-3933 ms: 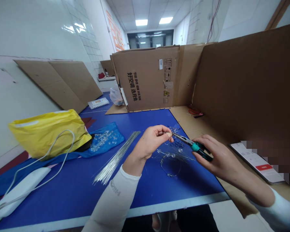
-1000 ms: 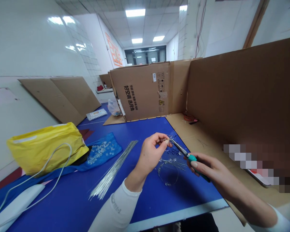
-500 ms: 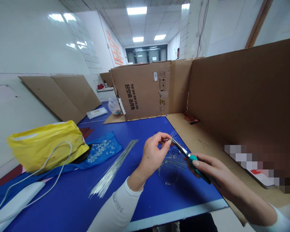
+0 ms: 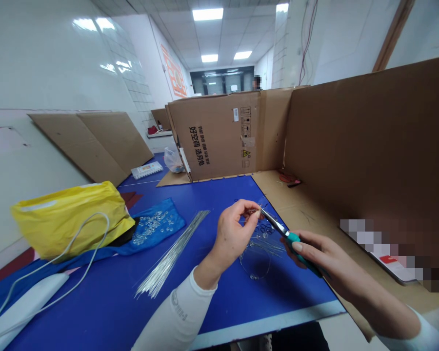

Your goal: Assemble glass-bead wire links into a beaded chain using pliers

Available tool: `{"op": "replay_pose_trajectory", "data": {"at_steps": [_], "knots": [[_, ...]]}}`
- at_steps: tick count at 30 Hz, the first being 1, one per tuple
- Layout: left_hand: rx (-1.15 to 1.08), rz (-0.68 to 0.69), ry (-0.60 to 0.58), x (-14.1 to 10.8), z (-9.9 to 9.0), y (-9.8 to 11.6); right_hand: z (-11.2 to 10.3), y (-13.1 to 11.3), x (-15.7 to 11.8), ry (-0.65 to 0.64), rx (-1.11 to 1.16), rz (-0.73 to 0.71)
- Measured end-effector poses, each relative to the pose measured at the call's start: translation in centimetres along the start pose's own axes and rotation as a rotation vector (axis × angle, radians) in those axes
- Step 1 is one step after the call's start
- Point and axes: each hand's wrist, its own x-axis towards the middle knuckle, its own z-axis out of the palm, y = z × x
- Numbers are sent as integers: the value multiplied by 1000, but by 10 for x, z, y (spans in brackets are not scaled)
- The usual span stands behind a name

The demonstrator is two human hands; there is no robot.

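My right hand [image 4: 310, 251] is closed round the green handles of long-nosed pliers [image 4: 291, 238]. The pliers point up and left, their tips meeting the fingertips of my left hand [image 4: 237, 226]. Thumb and forefinger of that left hand pinch a thin wire, mostly hidden by the fingers. Below the hands is a fine wire loop [image 4: 269, 265] with clear beads [image 4: 254, 277] on it; whether it hangs from my fingers or lies on the table I cannot tell. Small dark rings [image 4: 266, 229] and short loose wires [image 4: 272, 247] lie behind the pliers.
A bundle of straight wires [image 4: 173, 253] lies on the blue table [image 4: 106, 307] to the left. Beyond it are clear beads on a blue cloth [image 4: 175, 212], a yellow bag [image 4: 76, 217] and a white cable [image 4: 91, 263]. Cardboard walls [image 4: 219, 141] stand behind and right.
The pliers and my right hand have shifted very slightly, with the tips still at my left fingertips. A person's head now shows above the cardboard at the back.
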Motion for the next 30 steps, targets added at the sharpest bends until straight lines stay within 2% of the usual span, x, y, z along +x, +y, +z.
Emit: {"op": "replay_pose_trajectory", "data": {"at_steps": [6, 14, 23, 30], "knots": [[6, 4, 7, 1, -1, 1, -2, 2, 1, 21, -5, -2], [-40, -15, -6, 1, 0, 1, -4, -2, 2, 140, -235, -14], [-49, -25, -13, 1, -1, 1, -4, -6, 2, 142, -279, -51], [-41, -23, -7, 1, -1, 0, -4, 0, 3, 160, -350, -120]]}}
